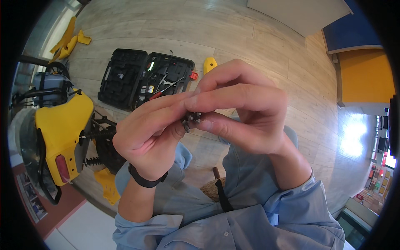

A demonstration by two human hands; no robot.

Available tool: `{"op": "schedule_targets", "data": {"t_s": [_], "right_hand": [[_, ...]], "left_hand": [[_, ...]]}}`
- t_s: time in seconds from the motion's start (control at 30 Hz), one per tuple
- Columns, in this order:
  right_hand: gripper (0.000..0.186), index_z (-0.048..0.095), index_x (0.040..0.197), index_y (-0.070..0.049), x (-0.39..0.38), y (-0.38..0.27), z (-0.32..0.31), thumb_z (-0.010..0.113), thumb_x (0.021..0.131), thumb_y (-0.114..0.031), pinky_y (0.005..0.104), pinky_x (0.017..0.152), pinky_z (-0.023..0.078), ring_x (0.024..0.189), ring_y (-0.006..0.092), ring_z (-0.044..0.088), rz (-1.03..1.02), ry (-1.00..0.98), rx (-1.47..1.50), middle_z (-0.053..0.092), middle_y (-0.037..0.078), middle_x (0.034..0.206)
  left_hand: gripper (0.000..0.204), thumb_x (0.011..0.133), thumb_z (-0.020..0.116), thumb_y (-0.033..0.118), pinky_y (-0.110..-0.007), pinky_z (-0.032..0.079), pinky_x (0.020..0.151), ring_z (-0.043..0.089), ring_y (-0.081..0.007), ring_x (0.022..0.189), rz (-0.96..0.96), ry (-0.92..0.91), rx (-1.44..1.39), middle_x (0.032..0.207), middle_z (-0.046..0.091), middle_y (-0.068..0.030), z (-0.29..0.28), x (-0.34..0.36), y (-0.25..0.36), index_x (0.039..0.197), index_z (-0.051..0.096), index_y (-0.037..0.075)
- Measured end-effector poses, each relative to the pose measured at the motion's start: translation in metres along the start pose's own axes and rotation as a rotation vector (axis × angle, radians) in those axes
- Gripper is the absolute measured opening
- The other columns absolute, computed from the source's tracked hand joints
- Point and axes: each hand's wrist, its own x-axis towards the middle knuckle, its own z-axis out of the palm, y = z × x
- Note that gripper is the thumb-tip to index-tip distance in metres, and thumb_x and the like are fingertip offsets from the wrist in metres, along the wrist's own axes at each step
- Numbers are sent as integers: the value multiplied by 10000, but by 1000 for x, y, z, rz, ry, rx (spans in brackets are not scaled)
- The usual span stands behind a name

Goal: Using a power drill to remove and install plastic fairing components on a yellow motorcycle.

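— Two hands are up close. What do they hold?

— Both pinch one small dark metal part point(191, 119). It looks like a bit of chain or a tiny gear, but it is too small to tell.

— How do the fingers sit?

— The left hand point(148, 135) has its thumb and first finger shut tight on the left side of the part. The right hand point(246, 116) has its thumb under the part and its fingers bent over the top. Both hands touch the part and touch each other.

— Where is the part?

— It is up in the air between the fingertips, over the person's knees, not on the floor.

— What is on the left wrist?

— A black band point(146, 179). Both arms wear blue sleeves point(283, 208).

— What lies on the floor point(266, 46)?

— An open black tool case point(143, 77) lies far from the hands, toward the top edge of the floor. Tools sit in it. A small red thing point(194, 75) touches its right side, and a yellow piece point(209, 64) is just beside that.

— And on the left?

— A yellow machine point(62, 133) with black springs stands near the floor's left edge. More yellow bits point(68, 41) lie by the top left corner.
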Motion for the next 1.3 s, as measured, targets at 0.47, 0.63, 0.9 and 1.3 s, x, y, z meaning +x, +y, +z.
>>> {"op": "schedule_targets", "data": {"t_s": [0.47, 0.63, 0.9, 1.3], "right_hand": [[251, 693, 913, -8, 0, 1, -1, 832, 704, -12, 287, 718, 492, 828, 181, 618, 37, 46, 12, 652, 119, 921], [251, 685, 909, -5, 0, 1, -3, 832, 705, -13, 290, 727, 501, 825, 182, 625, 38, 14, 20, 667, 123, 899], [261, 700, 957, 19, -2, 2, 1, 813, 723, 0, 288, 732, 513, 839, 178, 631, 100, 38, 99, 655, 119, 934], [249, 732, 955, -9, -3, 2, 0, 806, 718, 8, 274, 711, 511, 818, 168, 626, 76, 31, 70, 646, 108, 946]], "left_hand": [[388, 720, 673, -148, -299, 564, 784, 700, -262, 913, 37, -49, 24, 1070, 691, -216, 2, -2, -3, 1097, 689, -53], [418, 706, 681, -151, -277, 559, 774, 685, -235, 905, 41, -15, 6, 1096, 670, -181, 6, 0, -4, 1103, 701, -21], [421, 695, 670, -165, -271, 559, 733, 676, -210, 865, 17, 5, 11, 1066, 665, -152, 4, -5, -5, 1084, 711, -10], [372, 706, 713, -152, -273, 560, 753, 687, -220, 874, -42, 19, 142, 1029, 689, -158, 6, -3, 7, 1052, 713, -16]]}}
